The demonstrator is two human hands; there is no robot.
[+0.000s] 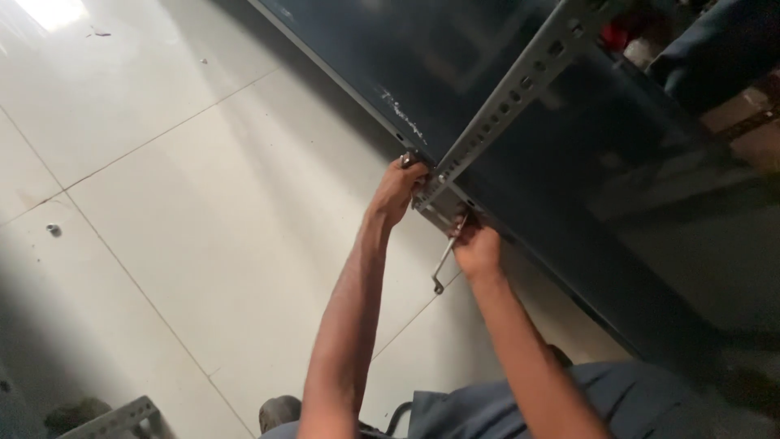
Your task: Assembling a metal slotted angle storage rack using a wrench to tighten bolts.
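Hands: left (398, 191) grips slotted angle bar (520, 81), right (475, 248) holds spanner (445, 258).

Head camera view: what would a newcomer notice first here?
Two bare arms meet at the edge of a dark metal shelf panel. The right hand holds a small wrench there, and the left hand grips the corner where a grey perforated angle bar crosses it. Pale floor tiles fill the left.

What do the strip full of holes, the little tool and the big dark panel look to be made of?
The slotted angle strip looks like grey painted or coated steel: thin, folded, with punched slots. The small spanner in the right hand looks like bare polished metal, catching light. The dark shelf panel seems painted sheet metal, smooth and slightly reflective, though that is uncertain.
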